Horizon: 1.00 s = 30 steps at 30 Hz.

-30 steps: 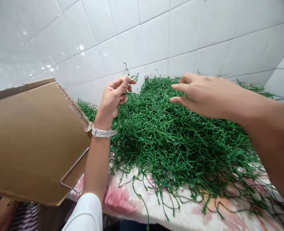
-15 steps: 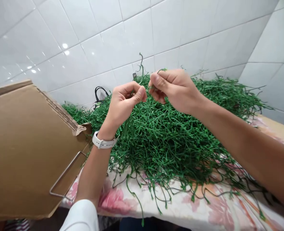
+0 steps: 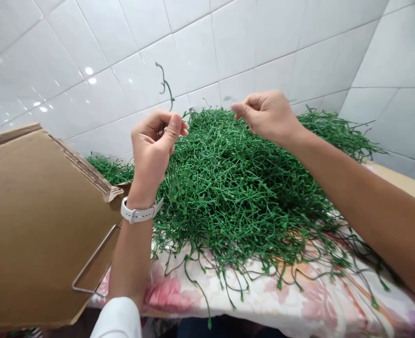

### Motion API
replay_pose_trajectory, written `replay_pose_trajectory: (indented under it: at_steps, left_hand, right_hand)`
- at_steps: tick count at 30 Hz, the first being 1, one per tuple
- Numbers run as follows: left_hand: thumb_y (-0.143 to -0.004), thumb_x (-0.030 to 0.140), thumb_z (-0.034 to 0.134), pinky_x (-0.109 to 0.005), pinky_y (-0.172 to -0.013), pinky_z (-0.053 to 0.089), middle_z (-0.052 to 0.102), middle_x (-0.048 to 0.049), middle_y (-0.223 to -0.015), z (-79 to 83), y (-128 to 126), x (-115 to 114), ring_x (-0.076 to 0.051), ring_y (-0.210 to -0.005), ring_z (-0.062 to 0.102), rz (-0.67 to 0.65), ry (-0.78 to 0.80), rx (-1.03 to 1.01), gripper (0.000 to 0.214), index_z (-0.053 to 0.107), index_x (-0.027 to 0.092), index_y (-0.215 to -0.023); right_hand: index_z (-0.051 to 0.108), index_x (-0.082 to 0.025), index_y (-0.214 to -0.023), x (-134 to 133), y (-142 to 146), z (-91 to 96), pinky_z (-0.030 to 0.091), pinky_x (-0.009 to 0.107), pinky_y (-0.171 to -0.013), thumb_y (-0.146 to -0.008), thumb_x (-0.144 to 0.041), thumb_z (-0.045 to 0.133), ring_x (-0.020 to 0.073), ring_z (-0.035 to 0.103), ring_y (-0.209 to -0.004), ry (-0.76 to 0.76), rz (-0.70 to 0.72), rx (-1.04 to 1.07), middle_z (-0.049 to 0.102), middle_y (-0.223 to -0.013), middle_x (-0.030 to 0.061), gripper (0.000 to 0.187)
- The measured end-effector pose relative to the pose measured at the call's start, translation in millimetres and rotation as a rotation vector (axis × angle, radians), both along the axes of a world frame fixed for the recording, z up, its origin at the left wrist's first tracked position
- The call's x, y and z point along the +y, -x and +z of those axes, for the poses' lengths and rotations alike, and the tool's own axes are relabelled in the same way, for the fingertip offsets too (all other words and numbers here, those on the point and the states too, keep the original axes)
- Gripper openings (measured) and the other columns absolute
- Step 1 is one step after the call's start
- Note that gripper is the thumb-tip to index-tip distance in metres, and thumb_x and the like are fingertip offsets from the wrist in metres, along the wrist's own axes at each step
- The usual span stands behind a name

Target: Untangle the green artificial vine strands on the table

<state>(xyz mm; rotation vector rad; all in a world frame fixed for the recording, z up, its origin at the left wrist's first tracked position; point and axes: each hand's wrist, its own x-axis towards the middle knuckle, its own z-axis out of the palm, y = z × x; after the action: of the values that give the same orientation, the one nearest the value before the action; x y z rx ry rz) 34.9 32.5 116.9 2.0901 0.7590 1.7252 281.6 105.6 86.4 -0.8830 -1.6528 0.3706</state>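
A big heap of thin green plastic stems (image 3: 242,188) lies on a table with a floral cloth (image 3: 271,310). My left hand (image 3: 153,150), with a white watch on the wrist, is raised over the heap's left side. Its thumb and fingers pinch a green stem (image 3: 165,87) that curls up above the hand. My right hand (image 3: 267,115) hovers over the back of the heap with its fingers curled in a pinch. What it holds is too small to make out.
A brown cardboard box flap (image 3: 34,220) leans in at the left, with a metal wire handle (image 3: 95,258) beside it. White tiled walls (image 3: 228,42) close off the back and right. Loose stems hang over the table's front edge (image 3: 207,300).
My hands were together half a second ago and have since drawn apart. The left hand moved left with a stem now sticking up higher. The right hand shifted slightly right.
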Motion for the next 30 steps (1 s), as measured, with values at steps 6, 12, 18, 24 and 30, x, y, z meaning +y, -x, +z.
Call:
replay_pose_trajectory:
  at_steps: [6,12,18,24,30]
  left_hand:
    - [-0.081,0.040,0.086,-0.024,-0.044,0.032,0.062,0.0005,-0.070,-11.2,-5,18,-0.006,-0.054,0.043,-0.112,0.112,0.049,0.019,0.078,0.023,-0.083]
    - [-0.082,0.041,0.085,-0.024,-0.048,0.039,0.070,-0.0022,-0.076,-14.5,-8,19,-0.009,-0.061,0.054,-0.061,0.130,0.086,0.021,0.077,0.022,-0.081]
    - [-0.089,0.038,0.078,-0.023,-0.042,0.036,0.073,-0.0037,-0.085,-11.1,-4,18,-0.009,-0.058,0.057,-0.045,0.181,0.050,0.014,0.077,0.024,-0.089]
    - [-0.097,0.028,0.064,-0.021,-0.050,0.050,0.077,-0.0035,-0.108,-10.3,-5,15,-0.007,-0.058,0.061,-0.277,0.363,0.055,0.019,0.079,0.026,-0.107]
    - [-0.091,0.026,0.073,-0.021,-0.057,0.057,0.078,-0.0008,-0.118,-11.7,-4,18,-0.008,-0.062,0.067,-0.248,0.415,0.059,0.029,0.075,0.032,-0.119]
  right_hand:
    - [0.070,-0.017,-0.079,-17,10,7.8,0.027,0.028,-0.047,-0.088,-0.037,0.079,0.0077,0.038,-0.048,0.062,0.140,-0.301,0.051,-0.055,-0.0048,0.024]
    - [0.069,-0.017,-0.089,-31,13,11.5,0.030,0.025,-0.047,-0.099,-0.061,0.058,0.0068,0.040,-0.051,-0.033,0.426,-0.282,0.052,-0.060,-0.0043,0.047]
    - [0.065,-0.017,-0.078,-38,15,10.1,0.022,0.027,-0.049,-0.089,-0.059,0.074,0.0066,0.031,-0.054,-0.066,0.443,-0.403,0.038,-0.055,-0.0073,0.045]
    - [0.058,-0.019,-0.075,-42,22,9.3,0.021,0.028,-0.051,-0.089,-0.067,0.068,0.0081,0.028,-0.060,-0.039,0.448,-0.305,0.043,-0.059,-0.0060,0.052]
    - [0.064,-0.017,-0.080,-41,27,4.9,0.019,0.029,-0.053,-0.091,-0.065,0.068,0.0076,0.027,-0.056,-0.045,0.467,-0.349,0.035,-0.057,-0.0076,0.049]
